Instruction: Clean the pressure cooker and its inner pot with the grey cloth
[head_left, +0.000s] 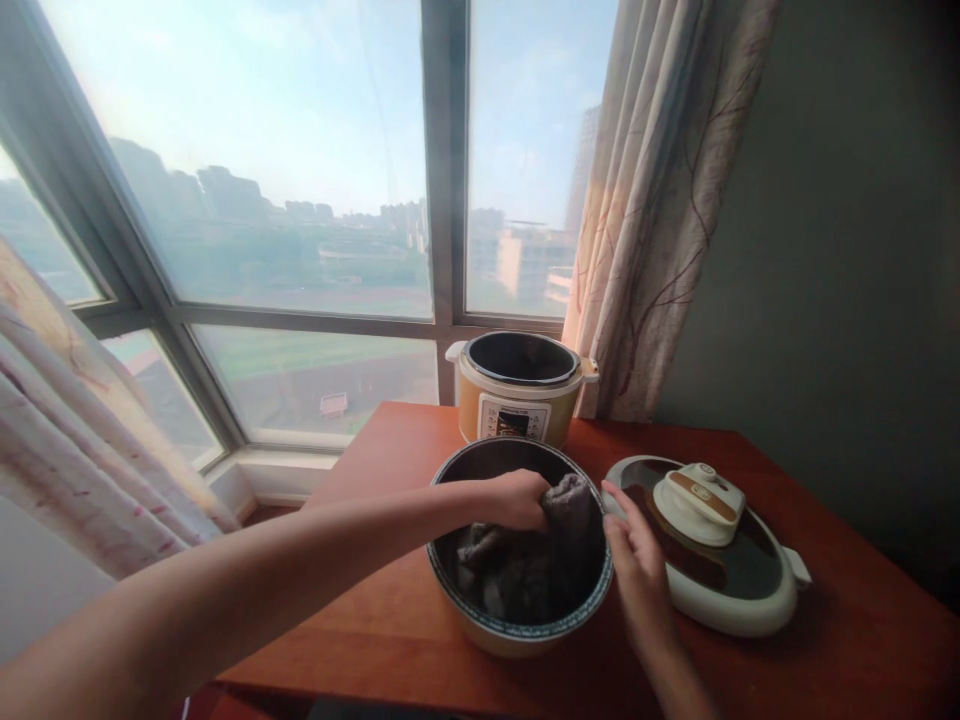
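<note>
A dark inner pot (480, 620) stands on the reddish wooden table (375, 620) in front of me. My left hand (517, 497) reaches into it and grips a grey cloth (568, 503) pressed against the pot's inside wall. My right hand (637, 570) rests on the pot's right rim, fingers curled over the edge. Behind the pot stands the yellow-and-white cooker body (517, 405), open and without its lid. The cooker's lid (712, 545) lies flat on the table to the right of the pot, handle up.
The table sits in a corner by a large window (300, 250). A patterned curtain (645, 220) hangs behind the cooker, and another (82, 440) at the left. A dark wall (847, 250) bounds the right side.
</note>
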